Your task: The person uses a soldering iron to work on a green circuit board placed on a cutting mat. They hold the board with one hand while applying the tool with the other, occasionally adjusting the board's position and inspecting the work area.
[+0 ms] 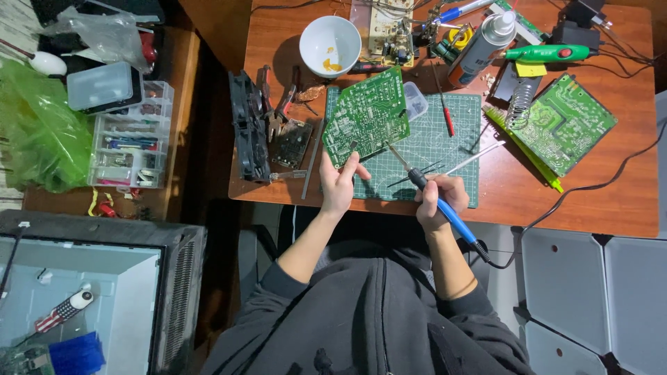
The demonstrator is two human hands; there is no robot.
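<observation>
Head view looks down on a brown wooden tabletop (590, 201). At nine o'clock, the left hand (338, 186) has its grip closed on the lower edge of a green rectangular circuit board (366, 117), tilted above a green cutting mat (431, 149). At three o'clock, the right hand (440, 200) grips a blue-handled soldering iron (439, 203), tip toward the board.

A wooden table (611, 201) is carrying a green cutting mat (434, 149), a white bowl (330, 45), a second circuit board (564, 123), a spray can (483, 45) and pliers (278, 104).
</observation>
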